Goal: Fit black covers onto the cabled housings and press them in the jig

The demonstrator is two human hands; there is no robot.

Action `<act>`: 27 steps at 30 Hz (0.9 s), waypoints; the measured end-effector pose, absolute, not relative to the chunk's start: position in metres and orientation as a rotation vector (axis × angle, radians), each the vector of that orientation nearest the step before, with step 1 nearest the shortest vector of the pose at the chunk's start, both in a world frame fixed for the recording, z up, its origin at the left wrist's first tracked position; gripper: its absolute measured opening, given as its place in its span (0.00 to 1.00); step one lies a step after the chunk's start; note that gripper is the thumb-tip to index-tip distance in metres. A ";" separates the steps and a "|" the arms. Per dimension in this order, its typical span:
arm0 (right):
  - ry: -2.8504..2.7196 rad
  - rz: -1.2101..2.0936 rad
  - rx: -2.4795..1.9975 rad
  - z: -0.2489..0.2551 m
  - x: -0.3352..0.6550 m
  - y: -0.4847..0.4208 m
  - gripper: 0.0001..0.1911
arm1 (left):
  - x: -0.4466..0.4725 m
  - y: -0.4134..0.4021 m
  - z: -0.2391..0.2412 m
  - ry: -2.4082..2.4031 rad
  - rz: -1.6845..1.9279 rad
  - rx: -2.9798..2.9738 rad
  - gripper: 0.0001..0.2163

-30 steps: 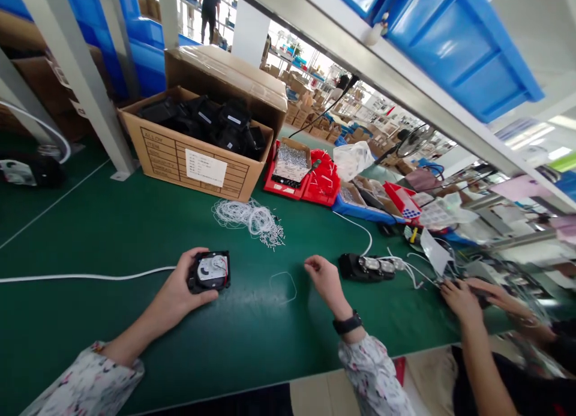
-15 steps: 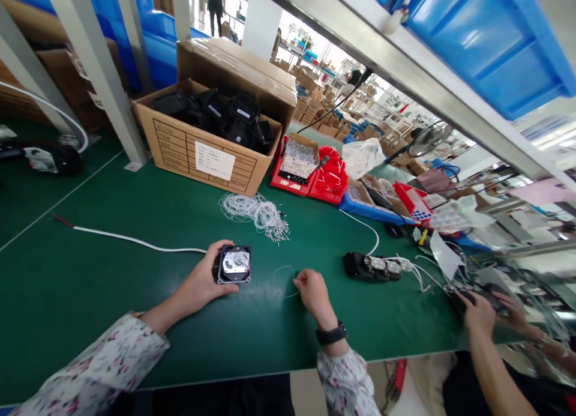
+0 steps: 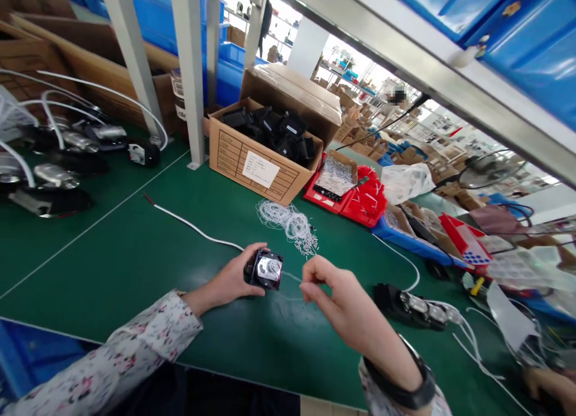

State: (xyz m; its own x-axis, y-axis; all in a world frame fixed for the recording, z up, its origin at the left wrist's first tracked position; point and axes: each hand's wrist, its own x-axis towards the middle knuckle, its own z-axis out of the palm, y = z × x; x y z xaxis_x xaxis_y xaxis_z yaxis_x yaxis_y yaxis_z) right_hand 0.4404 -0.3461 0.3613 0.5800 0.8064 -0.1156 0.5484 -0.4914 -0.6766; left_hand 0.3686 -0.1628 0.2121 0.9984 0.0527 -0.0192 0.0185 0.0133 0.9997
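Two hands in floral sleeves work over a green bench [image 3: 135, 254]. The left hand [image 3: 236, 279] closes its grip around one small black square unit [image 3: 264, 269], which has a pale round disc on its face and rests on the bench near the middle of the view. The right hand [image 3: 346, 311], with a dark watch on its wrist, is raised just right of the unit, thumb and forefinger pinched together on one thin white wire [image 3: 294, 279] that runs back toward the unit. One white cable [image 3: 193, 229] with a red tip trails away from the unit to the left. Just beyond the hands lies one tangle of white wires [image 3: 288, 219] with loose metal ends. Behind it stands one open carton [image 3: 263, 158] filled with black parts, and a second, sealed carton sits behind that. To the right of the cartons are two red trays [image 3: 355, 197] and one blue tray [image 3: 405, 235]. One dark assembly [image 3: 407, 305] with white leads lies on the bench to the right of the raised hand. At the far left, several black and silver parts [image 3: 54, 176] with white cables are piled together. Another person's hand [image 3: 549, 383] shows at the bottom right corner. Nothing lies between the two hands except the wire
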 end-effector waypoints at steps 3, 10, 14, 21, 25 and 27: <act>-1.110 0.641 -2.184 0.339 0.431 -0.318 0.07 | 0.369 -0.162 0.208 0.026 0.046 1.575 0.38; -0.999 0.648 -2.175 0.300 0.449 -0.299 0.07 | 0.368 -0.161 0.205 0.055 0.069 1.650 0.38; -0.983 0.644 -2.173 0.308 0.460 -0.308 0.05 | 0.369 -0.161 0.200 0.028 0.055 1.545 0.38; -1.017 0.690 -2.180 0.316 0.462 -0.310 0.06 | 0.370 -0.158 0.195 -0.015 0.089 1.588 0.41; -1.009 0.695 -2.160 0.319 0.459 -0.308 0.07 | 0.369 -0.155 0.204 -0.052 0.084 1.715 0.37; -1.011 0.685 -2.150 0.321 0.459 -0.308 0.06 | 0.368 -0.154 0.209 -0.062 0.065 1.735 0.36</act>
